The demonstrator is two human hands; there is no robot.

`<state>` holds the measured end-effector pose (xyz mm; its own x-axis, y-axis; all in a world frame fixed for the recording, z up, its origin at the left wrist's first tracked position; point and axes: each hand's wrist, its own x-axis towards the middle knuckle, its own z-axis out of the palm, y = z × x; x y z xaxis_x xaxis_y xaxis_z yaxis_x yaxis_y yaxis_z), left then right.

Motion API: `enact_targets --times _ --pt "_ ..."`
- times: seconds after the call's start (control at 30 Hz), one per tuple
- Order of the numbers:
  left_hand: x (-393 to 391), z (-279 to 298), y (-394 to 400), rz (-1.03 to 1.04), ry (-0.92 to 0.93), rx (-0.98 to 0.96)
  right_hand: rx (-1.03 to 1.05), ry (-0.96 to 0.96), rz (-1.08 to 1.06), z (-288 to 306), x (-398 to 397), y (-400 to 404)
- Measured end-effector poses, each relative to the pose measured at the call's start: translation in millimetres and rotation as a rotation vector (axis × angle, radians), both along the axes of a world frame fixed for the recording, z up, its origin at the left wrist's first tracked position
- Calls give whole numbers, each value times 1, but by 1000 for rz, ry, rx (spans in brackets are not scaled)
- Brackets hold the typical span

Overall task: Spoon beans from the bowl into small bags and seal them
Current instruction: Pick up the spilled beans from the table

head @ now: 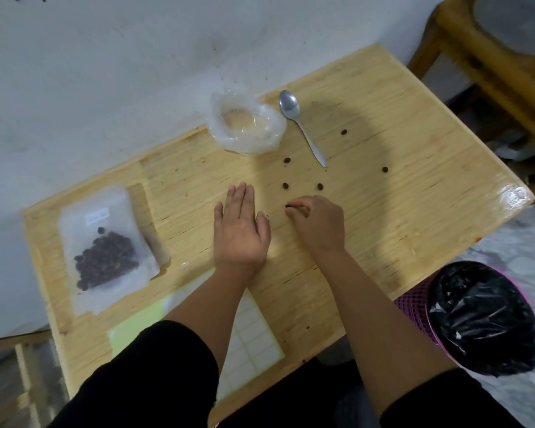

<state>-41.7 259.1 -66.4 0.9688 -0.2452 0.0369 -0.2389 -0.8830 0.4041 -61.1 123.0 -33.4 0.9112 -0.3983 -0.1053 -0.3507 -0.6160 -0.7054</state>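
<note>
Your left hand [241, 230] flat and open on the tabletop [399, 211], your right hand [318, 223] pinching a loose bean [288, 206], filled bag [105, 248] off left, spoon [300, 125] lying idle

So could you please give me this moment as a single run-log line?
left hand: flat on table | right hand: pinching stray bean | spoon: idle | filled bag: lying at left

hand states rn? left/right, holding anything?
Left hand: open, fingers straight, flat over the table, holding nothing.
Right hand: fingers curled, pinching one loose bean at the fingertips.
</note>
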Motion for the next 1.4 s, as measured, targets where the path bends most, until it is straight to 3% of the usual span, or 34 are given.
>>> enact_targets --times 0.1,0.27,0.37,0.43,0.53,0.6,0.83,1.03,1.1,1.27,1.33,1.4 --pt "0 1 0 1 2 3 8 11 -14 2 0 0" --pt "-1 1 0 -7 9 22 772 13 -349 19 -12 -14" --pt "-2 3 -1 -14 14 41 910 4 -395 23 -23 -20" --pt "-3 4 -1 -16 31 57 807 15 -320 21 -29 -21" --pt "-4 5 -2 -19 35 64 415 36 -104 12 -36 -20" --pt "-4 5 -2 -18 37 64 286 21 -47 6 -36 -16" --pt "-3 5 -2 -12 44 61 107 -10 9 3 -33 -7" --pt "-2 4 -1 -13 38 60 10 113 21 6 -25 -4" --pt "-1 3 -2 -11 41 58 188 99 -76 9 -23 -5" --pt "8 4 -8 11 29 18 1097 -13 -367 25 -11 -12" --pt "19 5 -12 8 35 14 1248 -51 -401 27 -3 -11" --pt "29 3 -14 5 42 30 1175 -21 -407 25 4 -7"
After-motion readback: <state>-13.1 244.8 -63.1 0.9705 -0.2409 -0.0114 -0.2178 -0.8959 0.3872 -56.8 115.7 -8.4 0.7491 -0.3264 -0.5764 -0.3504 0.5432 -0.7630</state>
